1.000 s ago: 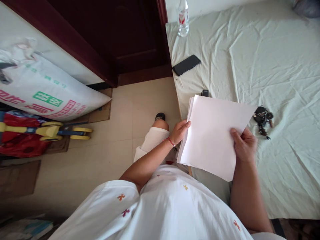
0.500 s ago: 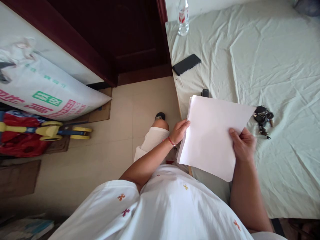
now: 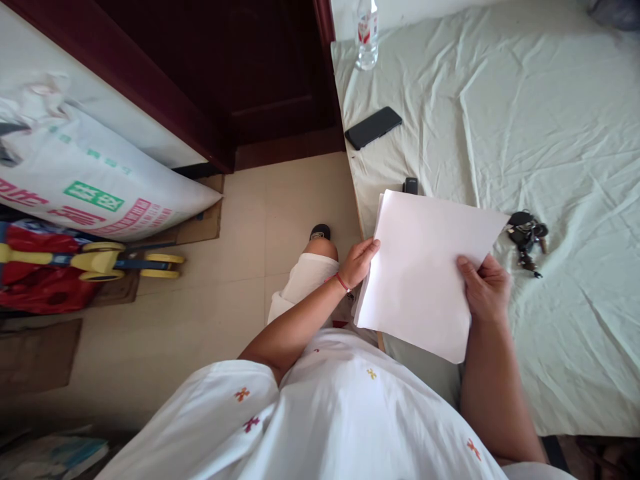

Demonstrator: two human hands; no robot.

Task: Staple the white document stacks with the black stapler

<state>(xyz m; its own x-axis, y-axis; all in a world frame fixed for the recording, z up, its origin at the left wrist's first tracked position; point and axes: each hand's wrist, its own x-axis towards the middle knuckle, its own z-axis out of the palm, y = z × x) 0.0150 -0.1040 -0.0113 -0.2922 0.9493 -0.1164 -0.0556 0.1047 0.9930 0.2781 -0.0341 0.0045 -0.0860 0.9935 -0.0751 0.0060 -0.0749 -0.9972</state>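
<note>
A stack of white paper sheets (image 3: 420, 273) is held tilted over the near edge of the cloth-covered surface, its top face blank. My left hand (image 3: 359, 262) grips the left edge, thumb on top and the other fingers underneath, out of sight. On the right edge my right hand (image 3: 486, 287) is closed, with its thumb pressed on the top sheet and the fingers mostly behind the paper. Along the left side the sheet edges look slightly uneven. Just past the top right corner lies a bunch of keys (image 3: 527, 240).
A pale green cloth (image 3: 550, 133) covers the surface. On it are a black phone (image 3: 373, 127), a small black device (image 3: 411, 185) and a clear bottle (image 3: 367, 40). At left, a white sack (image 3: 100, 173) and a yellow wheeled toy (image 3: 103, 261) stand on the floor near a dark door (image 3: 225, 60).
The paper stack and my right hand have shifted very slightly left. Both hands keep their hold, and the sheets' left edges look a little closer together.
</note>
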